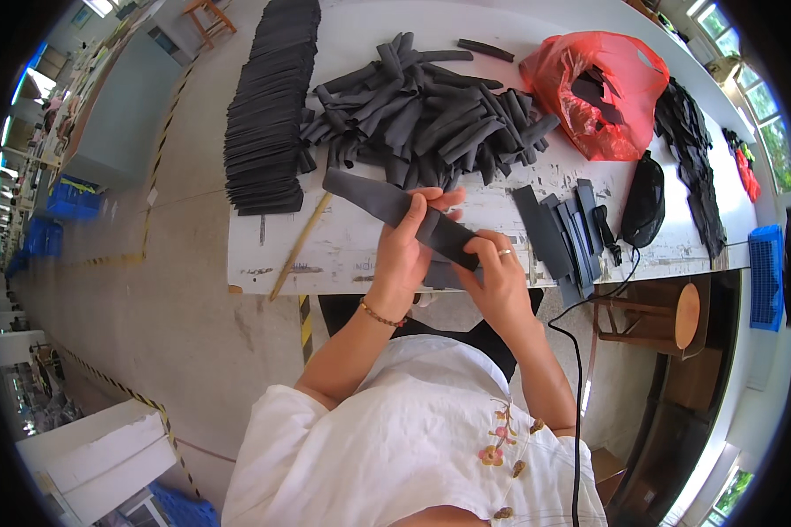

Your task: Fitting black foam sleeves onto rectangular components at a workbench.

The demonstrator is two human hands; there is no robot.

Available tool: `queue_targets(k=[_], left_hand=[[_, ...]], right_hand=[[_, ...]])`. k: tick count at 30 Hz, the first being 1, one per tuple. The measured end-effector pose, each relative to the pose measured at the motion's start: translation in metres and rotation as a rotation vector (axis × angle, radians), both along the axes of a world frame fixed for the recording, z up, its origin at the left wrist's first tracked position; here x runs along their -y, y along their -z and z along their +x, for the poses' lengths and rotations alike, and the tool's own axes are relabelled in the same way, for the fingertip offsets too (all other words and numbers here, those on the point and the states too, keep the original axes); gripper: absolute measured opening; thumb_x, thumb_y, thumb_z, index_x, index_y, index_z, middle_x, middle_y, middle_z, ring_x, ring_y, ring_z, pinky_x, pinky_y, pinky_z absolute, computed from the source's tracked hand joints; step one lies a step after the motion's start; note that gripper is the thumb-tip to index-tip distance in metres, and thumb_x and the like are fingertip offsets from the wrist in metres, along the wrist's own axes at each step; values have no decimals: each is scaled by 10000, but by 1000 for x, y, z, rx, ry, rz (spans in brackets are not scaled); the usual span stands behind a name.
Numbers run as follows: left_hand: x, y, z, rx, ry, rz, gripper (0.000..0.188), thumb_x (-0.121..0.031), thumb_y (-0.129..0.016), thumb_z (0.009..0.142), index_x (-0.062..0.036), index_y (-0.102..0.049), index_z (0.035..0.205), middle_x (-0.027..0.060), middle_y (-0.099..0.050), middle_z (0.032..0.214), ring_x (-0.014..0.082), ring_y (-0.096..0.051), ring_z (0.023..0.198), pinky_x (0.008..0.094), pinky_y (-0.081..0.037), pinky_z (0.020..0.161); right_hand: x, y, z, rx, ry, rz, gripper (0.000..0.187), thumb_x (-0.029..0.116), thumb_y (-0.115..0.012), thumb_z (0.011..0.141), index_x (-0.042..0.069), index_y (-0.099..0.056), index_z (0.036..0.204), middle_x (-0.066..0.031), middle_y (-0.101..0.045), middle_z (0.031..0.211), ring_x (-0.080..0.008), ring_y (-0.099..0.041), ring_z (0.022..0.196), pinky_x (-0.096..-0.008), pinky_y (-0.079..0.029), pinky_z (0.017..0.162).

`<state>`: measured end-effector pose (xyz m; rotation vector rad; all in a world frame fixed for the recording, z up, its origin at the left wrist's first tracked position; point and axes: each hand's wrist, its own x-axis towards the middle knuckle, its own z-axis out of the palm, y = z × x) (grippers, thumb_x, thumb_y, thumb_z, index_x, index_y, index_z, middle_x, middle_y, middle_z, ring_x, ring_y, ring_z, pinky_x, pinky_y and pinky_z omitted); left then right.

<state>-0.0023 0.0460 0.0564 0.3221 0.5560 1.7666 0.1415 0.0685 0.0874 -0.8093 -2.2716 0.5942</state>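
On my feed the wht tbl (360,255) holds a long dk stack (271,114) L, loose dk strip pile (448,119) ctr, flat dk pcs (540,230) R, red plastic bag (633,105), blk pouch (644,204) & yellowish stick (301,246).

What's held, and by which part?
Dark strip: left grip around its middle, right grip at its near right end. Its far left end is free.

Wearing a short-sleeved white top (360,430) with embroidered pink flowers (490,455), a beaded bracelet (382,317) on the left wrist (390,300) and a ring (504,252) on the right hand (502,283).
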Motion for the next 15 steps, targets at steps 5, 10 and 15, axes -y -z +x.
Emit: queue_targets(k=[5,10,15], left_hand=[[1,2,21,30,41,9,251,-250,-505,996,-26,-584,1076,194,-629,1172,272,-581,1143,411,-443,1002],[-2,8,17,61,131,11,261,-240,-516,993,-27,-586,1126,180,-638,1147,273,-583,1132,408,-449,993],[-6,-11,-1,84,-69,-35,325,-262,-526,988,-13,-540,1196,166,-649,1107,299,-604,1095,418,-456,986]], right_hand=[[-8,6,-8,-17,-71,-47,252,-18,-702,754,10,-541,945,-157,-576,963,-327,-618,795,-383,-512,658],[-8,8,-1,11,-48,-130,248,-20,-706,758,8,-550,949,-142,-578,964,-318,-622,789,-376,-512,650],[-16,9,6,-35,-77,-40,201,-25,-720,748,0,-577,887,-138,-593,962,-303,-619,769,-356,-505,630]])
